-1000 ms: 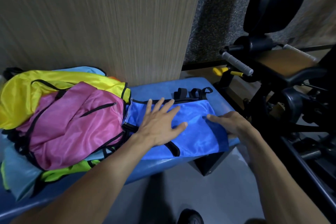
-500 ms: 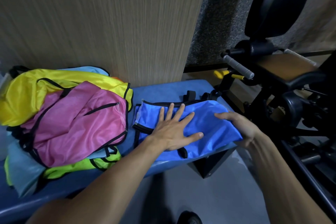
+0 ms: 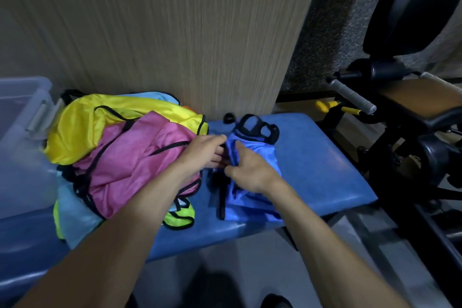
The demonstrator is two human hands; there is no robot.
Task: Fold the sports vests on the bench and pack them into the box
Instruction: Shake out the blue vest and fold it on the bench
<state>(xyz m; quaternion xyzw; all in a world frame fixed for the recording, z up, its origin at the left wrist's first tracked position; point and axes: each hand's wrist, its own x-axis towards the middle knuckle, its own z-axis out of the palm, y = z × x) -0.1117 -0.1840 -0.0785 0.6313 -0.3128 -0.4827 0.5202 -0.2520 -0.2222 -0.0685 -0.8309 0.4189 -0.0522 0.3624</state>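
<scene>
Gripping the soft, slippery blue vest (image 3: 252, 157) with left hand (image 3: 205, 152) and right hand (image 3: 250, 172), pinching folded edges, likely unfolding otherwise.

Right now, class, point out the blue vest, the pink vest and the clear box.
blue vest (image 3: 260, 157), head view, upper fabric beside the right hand.
pink vest (image 3: 130, 162), head view, middle of its front.
clear box (image 3: 22, 97), head view, near corner wall.

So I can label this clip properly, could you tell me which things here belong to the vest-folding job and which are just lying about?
Job:
blue vest
left hand
right hand
vest pile
clear box
bench

Lying about:
gym machine
yellow handle
</scene>
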